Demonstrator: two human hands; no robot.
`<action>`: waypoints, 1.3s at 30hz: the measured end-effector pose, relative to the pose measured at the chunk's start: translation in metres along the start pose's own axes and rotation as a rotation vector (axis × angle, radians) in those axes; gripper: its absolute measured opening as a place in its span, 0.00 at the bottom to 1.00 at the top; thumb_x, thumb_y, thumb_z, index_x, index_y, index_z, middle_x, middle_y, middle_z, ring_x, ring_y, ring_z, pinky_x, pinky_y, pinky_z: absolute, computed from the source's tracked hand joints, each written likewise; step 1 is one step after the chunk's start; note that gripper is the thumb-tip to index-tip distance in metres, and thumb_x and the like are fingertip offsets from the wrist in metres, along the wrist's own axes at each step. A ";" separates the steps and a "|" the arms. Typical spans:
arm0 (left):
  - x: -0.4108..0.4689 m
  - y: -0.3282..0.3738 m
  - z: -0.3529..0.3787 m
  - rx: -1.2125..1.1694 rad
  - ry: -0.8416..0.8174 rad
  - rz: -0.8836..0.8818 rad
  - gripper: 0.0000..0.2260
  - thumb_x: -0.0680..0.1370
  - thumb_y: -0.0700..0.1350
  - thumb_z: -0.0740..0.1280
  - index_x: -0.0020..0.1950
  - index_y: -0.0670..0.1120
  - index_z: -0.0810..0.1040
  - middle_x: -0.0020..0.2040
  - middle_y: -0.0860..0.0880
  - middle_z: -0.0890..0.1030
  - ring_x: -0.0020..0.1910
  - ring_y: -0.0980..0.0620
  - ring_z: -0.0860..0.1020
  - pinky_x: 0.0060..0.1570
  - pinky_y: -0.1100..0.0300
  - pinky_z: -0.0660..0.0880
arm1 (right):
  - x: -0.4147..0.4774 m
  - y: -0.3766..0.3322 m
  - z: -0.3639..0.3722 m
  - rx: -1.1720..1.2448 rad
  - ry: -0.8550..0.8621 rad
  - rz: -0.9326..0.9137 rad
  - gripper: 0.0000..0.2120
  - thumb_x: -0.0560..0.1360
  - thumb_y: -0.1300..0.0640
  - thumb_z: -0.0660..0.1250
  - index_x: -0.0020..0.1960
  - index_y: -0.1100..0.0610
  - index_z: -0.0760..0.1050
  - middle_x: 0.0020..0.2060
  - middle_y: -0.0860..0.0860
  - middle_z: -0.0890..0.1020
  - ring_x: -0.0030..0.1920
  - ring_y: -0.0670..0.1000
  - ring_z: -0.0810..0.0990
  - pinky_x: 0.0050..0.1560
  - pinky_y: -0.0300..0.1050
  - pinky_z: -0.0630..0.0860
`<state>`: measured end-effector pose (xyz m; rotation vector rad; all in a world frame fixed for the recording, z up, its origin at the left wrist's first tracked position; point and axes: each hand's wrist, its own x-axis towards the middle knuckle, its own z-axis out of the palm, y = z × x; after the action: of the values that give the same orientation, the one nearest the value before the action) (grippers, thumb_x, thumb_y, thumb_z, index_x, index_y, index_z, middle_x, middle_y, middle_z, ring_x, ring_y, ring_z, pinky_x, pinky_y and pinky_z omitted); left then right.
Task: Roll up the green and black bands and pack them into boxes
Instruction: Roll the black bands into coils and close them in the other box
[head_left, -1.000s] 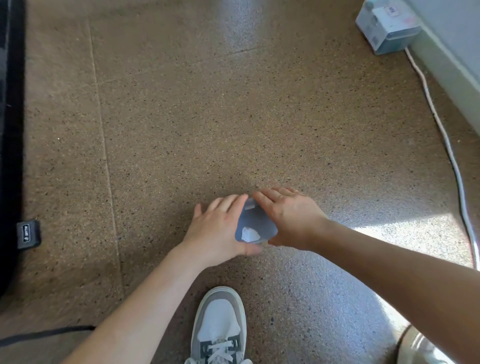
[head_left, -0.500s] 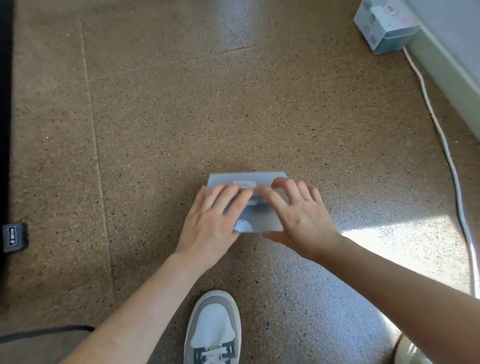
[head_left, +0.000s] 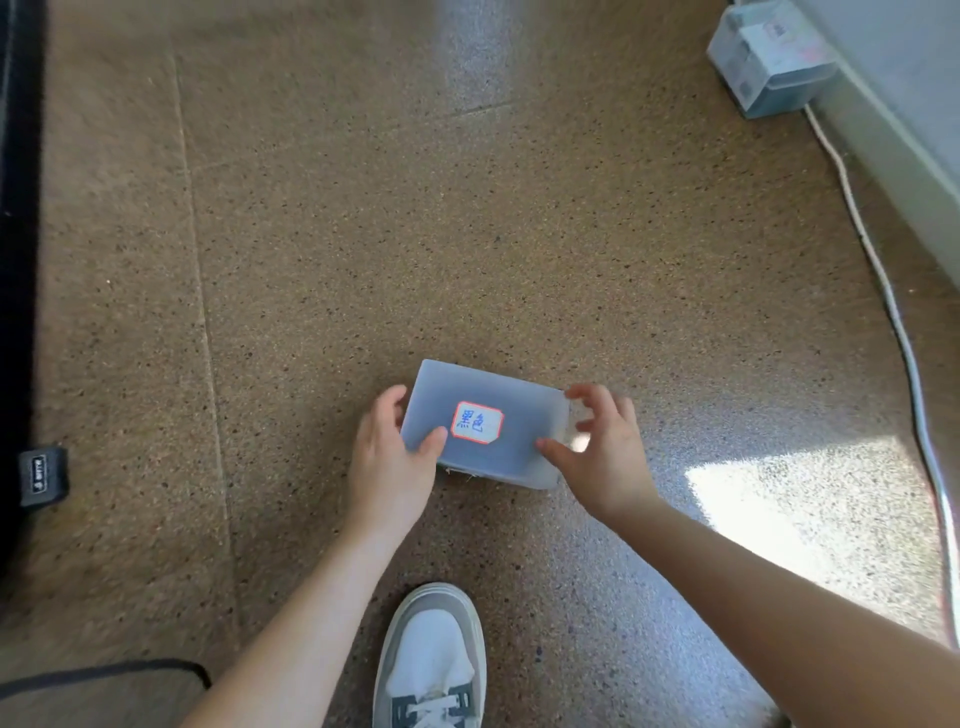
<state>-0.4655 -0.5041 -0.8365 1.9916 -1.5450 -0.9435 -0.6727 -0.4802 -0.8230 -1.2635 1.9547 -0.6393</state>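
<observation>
Hands shifted off lid (head_left: 519, 408) out to box ends, label (head_left: 477, 422) now uncovered. Box (head_left: 493, 467) sits flat on floor (head_left: 467, 234), closed, just ahead of shoe (head_left: 431, 654). Left hand (head_left: 389, 462) grips left end, thumb on lid. Right hand (head_left: 608, 457) pinches right end (thumb and forefinger tips only, other fingers curled clear). Second box (head_left: 769, 57) far right, white cable (head_left: 883, 291) beside.

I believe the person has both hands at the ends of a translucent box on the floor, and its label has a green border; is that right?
Not quite: the head view shows the label bordered in red, not green. The rest holds: the left hand and right hand are at the ends of the translucent box on the floor.
</observation>
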 end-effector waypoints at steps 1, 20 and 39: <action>-0.001 0.002 0.000 -0.063 -0.052 -0.155 0.20 0.75 0.47 0.70 0.66 0.46 0.73 0.59 0.46 0.79 0.59 0.44 0.76 0.59 0.52 0.71 | 0.002 -0.005 -0.004 0.094 -0.087 0.118 0.35 0.70 0.60 0.75 0.72 0.49 0.64 0.61 0.51 0.67 0.44 0.53 0.79 0.46 0.50 0.79; -0.056 0.170 -0.100 -0.377 -0.133 -0.150 0.09 0.80 0.45 0.63 0.48 0.41 0.79 0.47 0.45 0.77 0.45 0.45 0.78 0.36 0.60 0.78 | -0.074 -0.131 -0.155 -0.432 -0.309 -0.069 0.59 0.60 0.48 0.81 0.77 0.57 0.46 0.68 0.59 0.57 0.64 0.60 0.72 0.60 0.47 0.73; 0.024 0.378 0.014 -0.445 -0.535 0.084 0.06 0.78 0.49 0.64 0.55 0.52 0.73 0.62 0.44 0.75 0.55 0.40 0.80 0.47 0.44 0.81 | 0.029 -0.009 -0.320 0.801 -0.219 0.322 0.35 0.62 0.35 0.70 0.65 0.51 0.74 0.59 0.57 0.80 0.55 0.56 0.82 0.46 0.50 0.79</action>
<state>-0.7198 -0.6295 -0.5850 1.4166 -1.4803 -1.7094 -0.9258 -0.5020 -0.6257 -0.4853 1.4324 -0.9376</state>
